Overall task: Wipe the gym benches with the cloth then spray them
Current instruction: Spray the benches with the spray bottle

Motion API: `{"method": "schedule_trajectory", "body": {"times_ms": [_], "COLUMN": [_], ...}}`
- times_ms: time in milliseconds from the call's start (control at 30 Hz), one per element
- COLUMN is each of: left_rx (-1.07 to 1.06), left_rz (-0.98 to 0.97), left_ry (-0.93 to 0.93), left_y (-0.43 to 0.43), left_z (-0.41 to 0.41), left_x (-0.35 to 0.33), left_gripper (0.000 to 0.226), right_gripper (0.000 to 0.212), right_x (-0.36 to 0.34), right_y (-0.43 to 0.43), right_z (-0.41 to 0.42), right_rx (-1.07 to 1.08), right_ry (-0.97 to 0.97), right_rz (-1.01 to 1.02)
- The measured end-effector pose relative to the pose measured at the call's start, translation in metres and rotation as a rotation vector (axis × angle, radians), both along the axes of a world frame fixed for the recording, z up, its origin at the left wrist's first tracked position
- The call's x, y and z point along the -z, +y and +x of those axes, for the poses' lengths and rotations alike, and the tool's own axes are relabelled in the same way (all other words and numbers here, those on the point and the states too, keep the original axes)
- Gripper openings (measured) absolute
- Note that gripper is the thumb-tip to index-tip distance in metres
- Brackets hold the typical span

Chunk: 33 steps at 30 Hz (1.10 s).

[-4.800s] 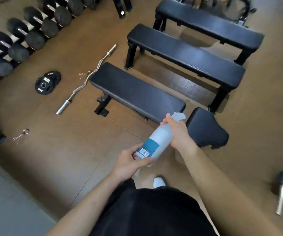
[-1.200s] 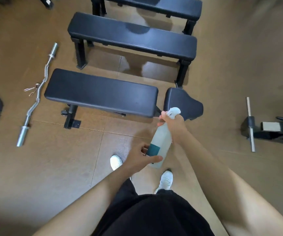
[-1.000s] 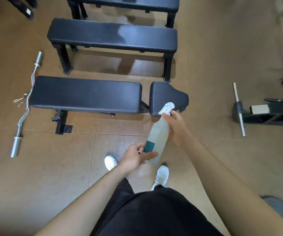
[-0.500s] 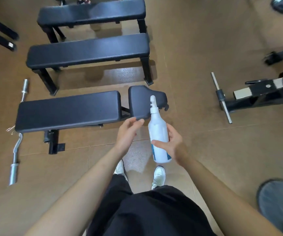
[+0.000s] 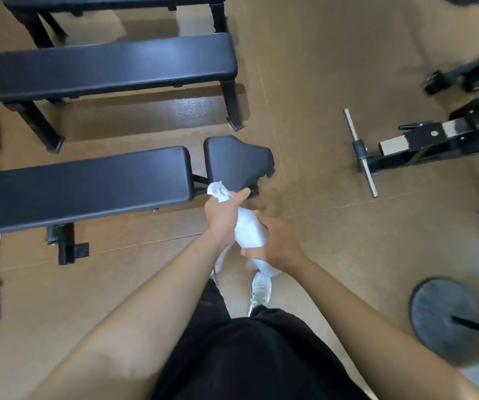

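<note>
Just short of the seat pad (image 5: 237, 161): spray bottle (image 5: 250, 230), nozzle end nearest it.
Left hand (image 5: 222, 219): clasps trigger head.
Right hand (image 5: 277, 246): clasps body.

Single head-worn wide-angle view: it looked steeply down and forward at the floor (image 5: 319, 82), forearms (image 5: 151, 307) close below, benches (image 5: 88, 186) just ahead.

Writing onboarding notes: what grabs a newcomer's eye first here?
Both hands at centre: the left hand grips the white spray bottle near its head, the right hand its body. Just beyond lies the nearest black bench, with another bench parallel behind it.
</note>
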<state>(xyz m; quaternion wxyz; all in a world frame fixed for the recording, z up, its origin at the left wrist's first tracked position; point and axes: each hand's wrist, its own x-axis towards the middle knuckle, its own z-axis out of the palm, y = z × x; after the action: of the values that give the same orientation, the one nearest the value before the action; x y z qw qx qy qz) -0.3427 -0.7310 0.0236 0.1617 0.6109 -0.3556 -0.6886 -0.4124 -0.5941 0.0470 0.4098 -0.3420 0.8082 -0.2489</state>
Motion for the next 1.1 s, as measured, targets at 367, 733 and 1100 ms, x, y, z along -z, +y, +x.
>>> {"method": "schedule_trajectory", "body": {"times_ms": [367,733,1100], "left_rx": [0.104,0.121,0.071], "left_rz": [-0.056,0.044,0.121], "left_ry": [-0.01,0.074,0.032], "left_y": [-0.039,-0.046,-0.034], "left_z": [0.037,0.031,0.0], "left_x": [0.012,0.011,0.02], "left_gripper": [0.044,0.037,0.037], "right_gripper": [0.082,0.068,0.065], "right_x": [-0.001,0.007,0.022], "right_y": [-0.051,-0.047,-0.011], "right_z": [0.042,0.047,0.028], "right_rx": [0.05,0.175,0.268], "right_ry": [-0.03,-0.12,-0.201], "right_rz": [0.036,-0.003,0.026]}}
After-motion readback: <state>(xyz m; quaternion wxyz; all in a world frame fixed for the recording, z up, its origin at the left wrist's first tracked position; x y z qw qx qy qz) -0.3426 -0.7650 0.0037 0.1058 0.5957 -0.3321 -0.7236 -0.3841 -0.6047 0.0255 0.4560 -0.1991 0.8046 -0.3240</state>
